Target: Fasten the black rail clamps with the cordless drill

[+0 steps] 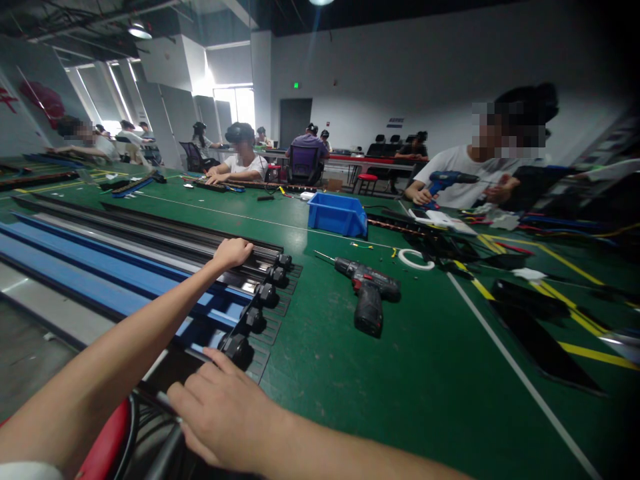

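Note:
Several long metal channels [125, 273], some blue and some dark, lie side by side on the left of the table. Each ends in a black plate with a round black cable gland [267, 294]. My left hand [233, 253] reaches across to the far channels, its fingers curled down over a dark one. At the near side, my right hand [225, 407] is curled over the end of the nearest channel, the index finger stretched toward its gland. The undersides of both hands are hidden. A black cordless drill [370, 290] lies on its side to the right of the channels.
Behind the drill stands a blue plastic bin [337, 213] on the green table [400, 400]. A white ring [417, 259] and dark flat panels [545, 340] lie to the right. A co-worker holds a blue drill [447, 181] across the table; a red stool [107, 440] is below left.

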The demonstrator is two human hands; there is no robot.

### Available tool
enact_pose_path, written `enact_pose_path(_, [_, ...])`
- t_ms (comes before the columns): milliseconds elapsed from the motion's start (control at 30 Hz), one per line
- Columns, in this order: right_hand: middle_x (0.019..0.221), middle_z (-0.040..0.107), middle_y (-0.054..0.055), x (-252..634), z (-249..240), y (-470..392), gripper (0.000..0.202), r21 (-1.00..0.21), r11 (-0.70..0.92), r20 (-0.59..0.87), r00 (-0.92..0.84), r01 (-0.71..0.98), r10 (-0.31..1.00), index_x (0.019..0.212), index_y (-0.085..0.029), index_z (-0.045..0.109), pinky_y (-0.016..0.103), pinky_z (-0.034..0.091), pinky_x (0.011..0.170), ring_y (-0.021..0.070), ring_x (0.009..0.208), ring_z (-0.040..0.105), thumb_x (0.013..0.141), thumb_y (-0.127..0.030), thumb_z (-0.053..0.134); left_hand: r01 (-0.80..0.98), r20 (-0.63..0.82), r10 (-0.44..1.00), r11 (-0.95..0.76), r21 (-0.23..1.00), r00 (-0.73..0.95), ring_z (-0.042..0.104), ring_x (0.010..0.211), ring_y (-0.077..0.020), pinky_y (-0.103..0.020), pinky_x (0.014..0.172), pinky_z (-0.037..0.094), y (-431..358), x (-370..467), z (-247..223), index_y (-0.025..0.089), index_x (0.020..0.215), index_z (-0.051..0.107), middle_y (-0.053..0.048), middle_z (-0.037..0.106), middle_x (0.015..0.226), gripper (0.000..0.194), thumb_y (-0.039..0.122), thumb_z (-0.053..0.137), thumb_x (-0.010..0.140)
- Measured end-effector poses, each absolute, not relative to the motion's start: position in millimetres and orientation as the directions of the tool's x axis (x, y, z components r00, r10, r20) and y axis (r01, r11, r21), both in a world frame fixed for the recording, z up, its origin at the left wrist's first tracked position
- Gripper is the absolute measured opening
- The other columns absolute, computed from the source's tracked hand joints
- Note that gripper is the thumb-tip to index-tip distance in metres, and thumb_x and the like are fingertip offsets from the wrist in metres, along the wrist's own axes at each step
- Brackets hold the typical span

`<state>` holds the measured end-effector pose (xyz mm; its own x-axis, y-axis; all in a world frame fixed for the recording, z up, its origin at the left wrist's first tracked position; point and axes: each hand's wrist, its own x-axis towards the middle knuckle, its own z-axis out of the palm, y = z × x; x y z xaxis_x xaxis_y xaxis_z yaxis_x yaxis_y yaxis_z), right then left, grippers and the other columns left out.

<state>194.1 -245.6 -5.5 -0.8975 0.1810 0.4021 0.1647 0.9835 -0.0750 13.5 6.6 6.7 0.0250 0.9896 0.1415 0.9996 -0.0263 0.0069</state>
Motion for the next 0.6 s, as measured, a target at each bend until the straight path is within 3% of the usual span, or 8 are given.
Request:
enact_pose_path(433, [0.095, 0.064, 0.004, 193.4, -2.9, -245.7, 0.028, -0.073, 0.983, 0.402, -0.897, 0.168, 0.183, 0.115, -0.013, 0.055, 0.039, 0.023, 0.118, 0.0193, 0.093, 0.056, 0.092, -0.030, 0.055, 1.000, 0.144, 0.989, -0.024, 0.019, 0.021, 0.068, 0.097, -0.0311, -0.034, 0.081, 0.044, 7.2, 12.0, 6.3, 0.017, 0.086, 0.075, -0.017, 0.075, 0.100, 0.053, 0.040, 0.028, 0.092])
enact_pose_path(600, [0.093, 0.064, 0.004, 194.6, -7.9, -248.3, 0.040, -0.057, 0.980, 0.420, -0.886, 0.189, 0.195, 0.136, -0.010, 0.044, 0.042, 0.026, 0.118, 0.0184, 0.094, 0.058, 0.098, -0.022, 0.046, 0.999, 0.156, 0.988, -0.018, 0.031, 0.013, 0.068, 0.096, -0.0301, -0.033, 0.080, 0.044, 5.7, 12.5, 6.4, 0.018, 0.086, 0.075, -0.016, 0.075, 0.099, 0.052, 0.040, 0.029, 0.093])
